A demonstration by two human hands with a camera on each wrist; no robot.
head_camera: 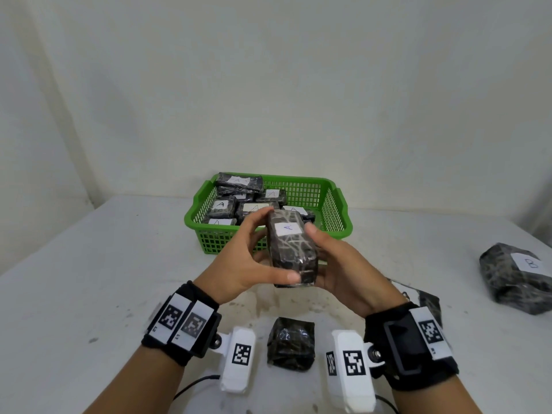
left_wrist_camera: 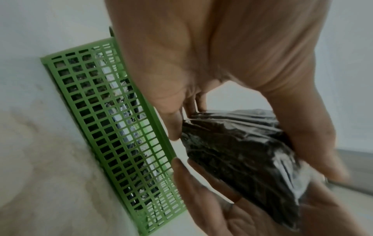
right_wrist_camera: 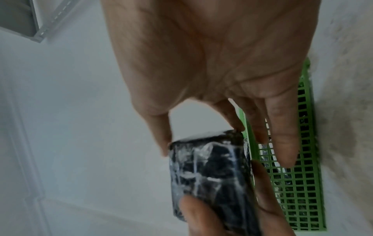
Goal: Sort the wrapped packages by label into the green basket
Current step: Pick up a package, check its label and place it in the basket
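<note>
Both hands hold one dark wrapped package [head_camera: 294, 252] just above the table, in front of the green basket [head_camera: 342, 210]. Its white label faces up and reads "A". My left hand [head_camera: 248, 261] grips its left side, thumb on the near end. My right hand [head_camera: 337, 264] grips the right side, thumb by the label. The left wrist view has the package [left_wrist_camera: 242, 151] between thumb and fingers, beside the basket wall [left_wrist_camera: 113, 127]. In the right wrist view the package [right_wrist_camera: 210, 175] is pinched at its far end. Several "A" packages [head_camera: 221, 206] lie in the basket.
A dark package [head_camera: 291, 343] with no label showing lies on the white table between my wrists. A larger labelled package [head_camera: 513, 276] sits at the right edge. Another dark package [head_camera: 428, 300] is partly hidden behind my right wrist. A white wall stands behind the basket.
</note>
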